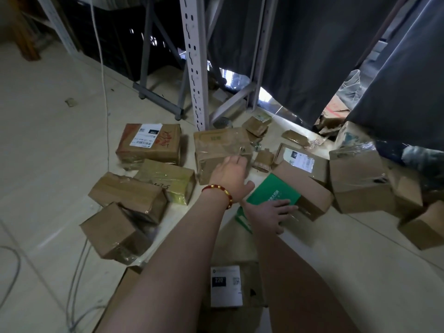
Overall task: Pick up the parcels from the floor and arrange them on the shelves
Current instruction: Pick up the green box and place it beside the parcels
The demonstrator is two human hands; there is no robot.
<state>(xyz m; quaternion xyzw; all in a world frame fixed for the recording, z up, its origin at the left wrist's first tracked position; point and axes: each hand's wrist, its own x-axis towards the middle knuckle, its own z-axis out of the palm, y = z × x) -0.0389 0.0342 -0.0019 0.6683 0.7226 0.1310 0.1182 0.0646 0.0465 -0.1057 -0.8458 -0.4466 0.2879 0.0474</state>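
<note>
Parcels | left hand on taped box (grip unclear) | right hand flat on green box

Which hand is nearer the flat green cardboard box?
Right. The right hand lies on the flat green cardboard box, fingers spread; the left hand is up-left of it, touching a tape-wrapped brown carton.

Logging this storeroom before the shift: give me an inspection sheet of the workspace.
Surface: pale tiled floor.
Job's things: brown parcels scattered on the floor, among them a taped box, a labelled box and a green parcel.
Clutter: small scrap on the floor; torn cardboard by the dark curtain.
Hands: left hand touches the taped box, grip unclear; right hand lies flat on the green parcel.
Cables: white cable hangs down to the floor; grey cables loop at lower left.
Surroundings: perforated shelf upright, dark curtain, black crates.
</note>
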